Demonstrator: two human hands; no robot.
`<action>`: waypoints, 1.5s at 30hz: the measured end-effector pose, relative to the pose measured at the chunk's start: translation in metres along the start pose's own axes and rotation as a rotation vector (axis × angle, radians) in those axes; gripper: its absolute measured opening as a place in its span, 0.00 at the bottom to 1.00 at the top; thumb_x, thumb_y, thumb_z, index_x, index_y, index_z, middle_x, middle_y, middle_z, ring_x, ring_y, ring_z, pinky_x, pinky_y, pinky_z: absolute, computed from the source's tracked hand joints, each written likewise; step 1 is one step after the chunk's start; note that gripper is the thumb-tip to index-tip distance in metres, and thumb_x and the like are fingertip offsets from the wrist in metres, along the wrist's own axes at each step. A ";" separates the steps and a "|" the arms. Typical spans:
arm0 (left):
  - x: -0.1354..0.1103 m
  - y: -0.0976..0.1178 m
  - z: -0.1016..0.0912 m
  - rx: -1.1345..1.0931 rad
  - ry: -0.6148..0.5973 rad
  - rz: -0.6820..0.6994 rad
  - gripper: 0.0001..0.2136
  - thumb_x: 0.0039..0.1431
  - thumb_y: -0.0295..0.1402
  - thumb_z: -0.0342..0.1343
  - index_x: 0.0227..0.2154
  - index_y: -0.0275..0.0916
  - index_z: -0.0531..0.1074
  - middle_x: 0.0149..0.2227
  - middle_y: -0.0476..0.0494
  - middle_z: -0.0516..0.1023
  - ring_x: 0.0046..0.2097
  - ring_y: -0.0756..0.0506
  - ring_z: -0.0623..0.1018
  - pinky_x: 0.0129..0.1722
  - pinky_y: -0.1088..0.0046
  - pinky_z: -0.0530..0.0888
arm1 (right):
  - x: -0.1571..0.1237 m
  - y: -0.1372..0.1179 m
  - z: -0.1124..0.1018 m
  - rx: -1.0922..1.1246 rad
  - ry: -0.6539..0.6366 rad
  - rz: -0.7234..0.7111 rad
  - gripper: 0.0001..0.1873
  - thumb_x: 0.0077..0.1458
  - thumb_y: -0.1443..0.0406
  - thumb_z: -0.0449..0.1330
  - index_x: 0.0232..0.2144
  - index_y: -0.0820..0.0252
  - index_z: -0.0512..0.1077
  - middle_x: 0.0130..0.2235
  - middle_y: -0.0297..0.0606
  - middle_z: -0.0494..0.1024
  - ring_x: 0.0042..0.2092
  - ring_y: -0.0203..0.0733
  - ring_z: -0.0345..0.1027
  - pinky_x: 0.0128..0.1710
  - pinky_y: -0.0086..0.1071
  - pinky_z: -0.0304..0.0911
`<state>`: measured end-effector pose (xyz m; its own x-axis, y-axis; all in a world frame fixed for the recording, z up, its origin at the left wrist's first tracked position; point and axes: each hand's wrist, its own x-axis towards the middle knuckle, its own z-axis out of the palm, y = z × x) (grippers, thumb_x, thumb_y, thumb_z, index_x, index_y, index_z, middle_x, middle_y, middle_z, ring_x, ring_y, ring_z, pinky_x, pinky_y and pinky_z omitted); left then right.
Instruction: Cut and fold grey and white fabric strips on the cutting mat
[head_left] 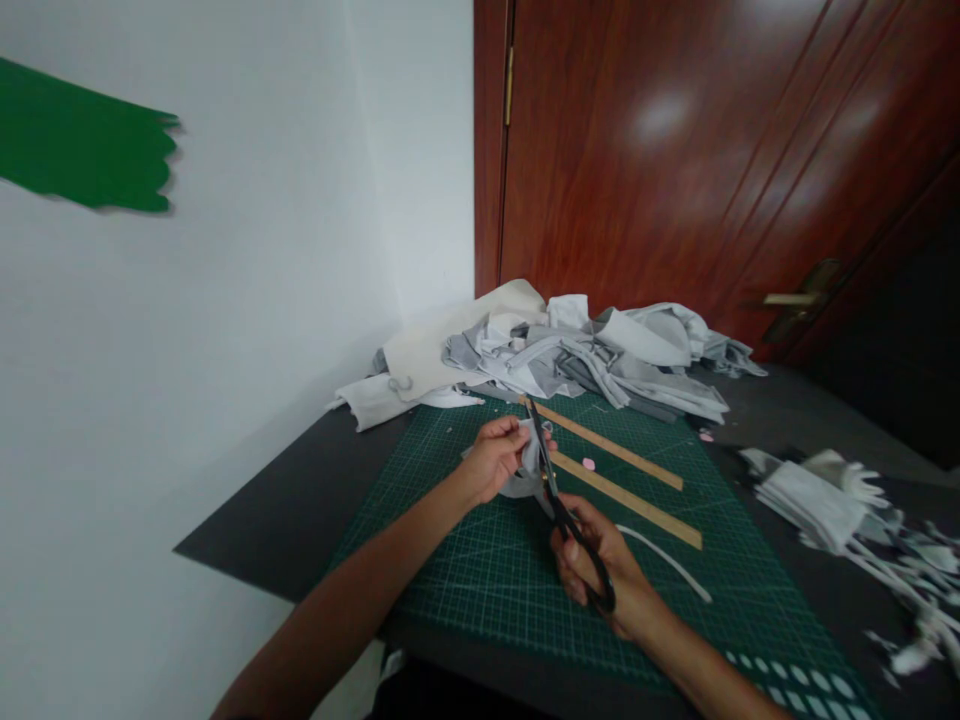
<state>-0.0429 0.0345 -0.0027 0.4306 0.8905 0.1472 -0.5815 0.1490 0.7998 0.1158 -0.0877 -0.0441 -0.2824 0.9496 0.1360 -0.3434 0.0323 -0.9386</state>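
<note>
My left hand (496,455) is closed on a small piece of white-grey fabric (527,470), holding it just above the green cutting mat (480,560). My right hand (596,565) grips the black handles of a pair of scissors (559,495). The blades point away from me and run up through the fabric beside my left fingers. A thin white fabric strip (667,562) lies on the mat to the right of my right hand.
Two wooden rulers (622,455) lie diagonally on the mat, a small pink object (589,464) between them. A heap of grey and white fabric (570,350) fills the table's far end. Folded pieces and scraps (840,510) lie at right. A wooden door (712,150) stands behind.
</note>
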 end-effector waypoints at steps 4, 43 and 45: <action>-0.001 -0.001 0.002 -0.007 -0.005 -0.006 0.18 0.47 0.38 0.74 0.29 0.36 0.69 0.36 0.39 0.83 0.42 0.38 0.84 0.42 0.62 0.80 | -0.001 -0.001 0.001 -0.006 0.000 -0.006 0.31 0.55 0.47 0.68 0.54 0.55 0.65 0.25 0.23 0.66 0.17 0.25 0.51 0.15 0.21 0.48; -0.002 -0.004 0.000 0.014 -0.018 0.027 0.19 0.44 0.40 0.74 0.28 0.37 0.70 0.31 0.44 0.80 0.35 0.43 0.82 0.38 0.68 0.77 | 0.000 -0.006 0.001 -0.062 0.062 -0.029 0.29 0.56 0.47 0.67 0.52 0.55 0.67 0.24 0.23 0.66 0.15 0.25 0.52 0.14 0.21 0.48; 0.001 -0.001 -0.001 0.085 0.032 0.061 0.18 0.44 0.41 0.74 0.28 0.37 0.71 0.30 0.46 0.79 0.33 0.45 0.80 0.36 0.69 0.75 | 0.003 -0.012 -0.004 -0.104 0.106 -0.035 0.30 0.56 0.46 0.67 0.52 0.56 0.67 0.23 0.22 0.65 0.15 0.26 0.51 0.14 0.22 0.49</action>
<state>-0.0431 0.0355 -0.0041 0.3737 0.9101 0.1793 -0.5442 0.0585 0.8369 0.1224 -0.0843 -0.0333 -0.1734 0.9749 0.1399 -0.2547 0.0928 -0.9626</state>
